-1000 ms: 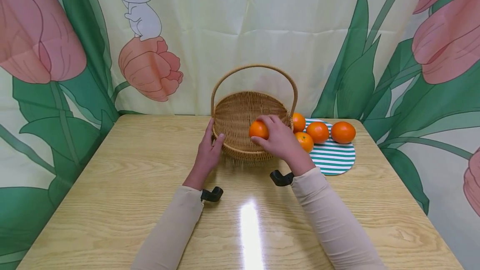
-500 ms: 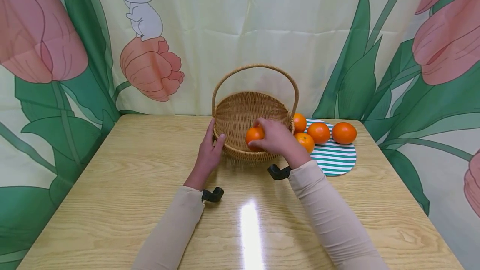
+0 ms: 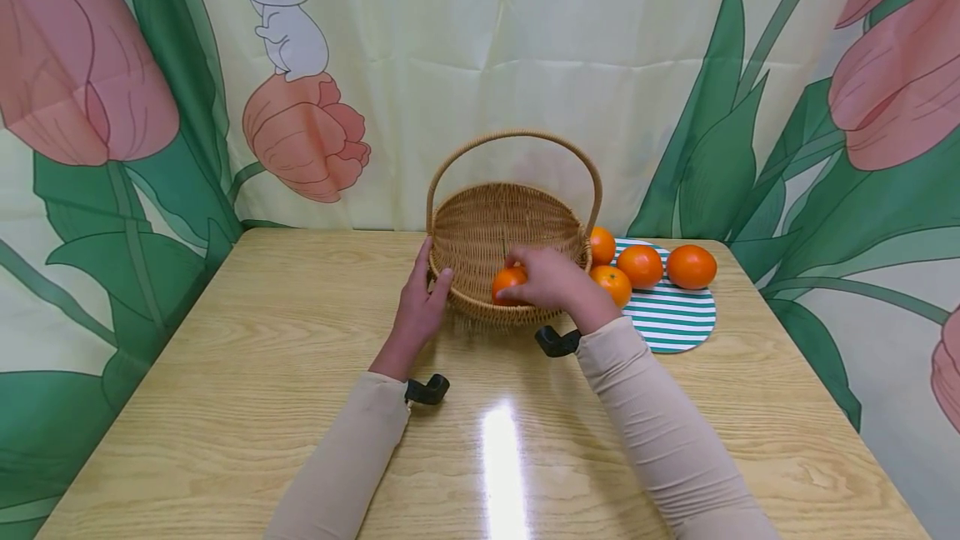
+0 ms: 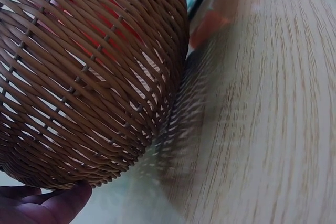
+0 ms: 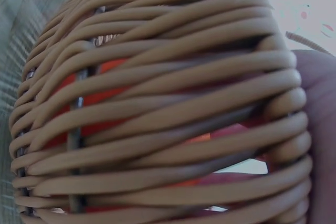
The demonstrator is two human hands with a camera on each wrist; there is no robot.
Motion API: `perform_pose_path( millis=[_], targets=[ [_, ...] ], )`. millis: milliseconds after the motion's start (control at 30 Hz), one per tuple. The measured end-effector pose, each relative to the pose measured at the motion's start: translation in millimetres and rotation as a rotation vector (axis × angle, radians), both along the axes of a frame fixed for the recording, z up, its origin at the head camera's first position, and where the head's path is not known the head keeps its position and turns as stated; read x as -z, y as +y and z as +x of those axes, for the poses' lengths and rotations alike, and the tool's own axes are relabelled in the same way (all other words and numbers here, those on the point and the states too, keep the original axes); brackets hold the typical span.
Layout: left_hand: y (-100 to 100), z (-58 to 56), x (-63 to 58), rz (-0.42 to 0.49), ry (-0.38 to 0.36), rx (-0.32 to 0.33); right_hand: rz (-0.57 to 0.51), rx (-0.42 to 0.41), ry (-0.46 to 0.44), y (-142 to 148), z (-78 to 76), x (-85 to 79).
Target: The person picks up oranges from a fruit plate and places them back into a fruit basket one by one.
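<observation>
A curtain point(image 3: 450, 65) printed with tulips and a white animal is hanging behind the wood-grain tabletop point(image 3: 225, 373). Near the far edge, a wicker basket point(image 3: 498, 219) with a tall arched handle is standing on the tabletop, and a striped mat point(image 3: 670, 325) is lying just to its right. The left hand point(image 3: 418, 307) is resting against the basket's left side, its grip loose, thumb and extended fingers standing apart. The right hand point(image 3: 555, 277) is pinching one orange fruit point(image 3: 506, 280), its grip clamping on it inside the basket near the front rim; reddish-orange is showing through the weave in both wrist views. Four other orange fruits point(image 3: 640, 266) are clustering at the mat, one partly hiding behind the basket.
</observation>
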State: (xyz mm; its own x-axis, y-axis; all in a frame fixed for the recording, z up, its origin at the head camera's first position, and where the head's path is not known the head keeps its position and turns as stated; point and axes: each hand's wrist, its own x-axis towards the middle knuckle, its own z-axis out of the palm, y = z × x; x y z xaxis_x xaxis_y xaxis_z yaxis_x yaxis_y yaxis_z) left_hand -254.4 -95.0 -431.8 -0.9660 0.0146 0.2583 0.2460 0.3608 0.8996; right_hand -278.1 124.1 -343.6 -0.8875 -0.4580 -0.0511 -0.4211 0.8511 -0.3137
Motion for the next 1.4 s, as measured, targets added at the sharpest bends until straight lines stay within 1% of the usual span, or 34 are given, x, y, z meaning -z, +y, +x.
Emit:
perform_pose_path(
  millis=[267, 500, 600, 700, 800, 933, 1100, 1300, 1400],
  targets=[
    [1, 1.1, 0.5, -0.011, -0.015, -0.009, 0.029, -0.027, -0.009, -1, -0.4, -0.9],
    [0, 0.7, 0.9, -0.01, -0.004, -0.001, 0.054, -0.046, -0.028, 0, -1.2, -2.2],
    [0, 0.9, 0.6, -0.01, -0.006, -0.006, 0.036, -0.04, -0.035, 0, -0.4, -2.3],
    [0, 0.9, 0.2, -0.004, -0.007, -0.012, -0.006, -0.034, -0.027, 3, 1.0, -2.5],
    [-1, 0.6, 0.4, 0.008, -0.005, -0.007, -0.048, -0.023, 0.012, 7, 3.2, -2.9],
    [-1, 0.5, 0.4, 0.015, -0.01, 0.004, -0.101, 0.01, 0.071, 14, 7.2, -3.8],
    [-1, -0.2, 0.7, -0.001, -0.023, -0.008, -0.17, 0.048, 0.142, 26, 11.2, -5.0],
    [-1, -1.2, 1.3, -0.006, -0.025, -0.013, -0.268, 0.092, 0.226, 43, 15.7, -2.8],
    [0, -1.7, 1.7, -0.004, -0.026, -0.012, -0.308, 0.116, 0.284, 53, 16.8, 1.1]
  ],
)
